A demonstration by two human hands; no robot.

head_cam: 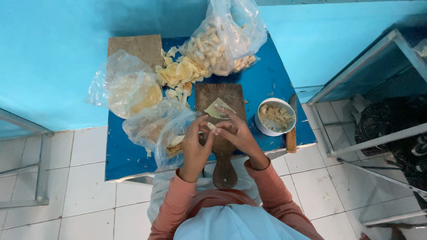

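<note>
Both my hands meet over a wooden cutting board (222,95) on a blue table (267,80). My left hand (194,141) and my right hand (235,131) pinch a small pale dough wrapper (212,126) between their fingertips. A second flat, pale wrapper sheet (217,106) lies on the board just beyond my fingers. My sleeves are salmon-coloured.
A white bowl of filling (275,118) stands right of the board, a wooden-handled tool (291,138) beside it. Clear plastic bags (129,86) of wrappers lie at left, a bag of rolled pieces (222,44) at the back, loose scraps (178,73) between them. A metal rack (378,89) stands at right.
</note>
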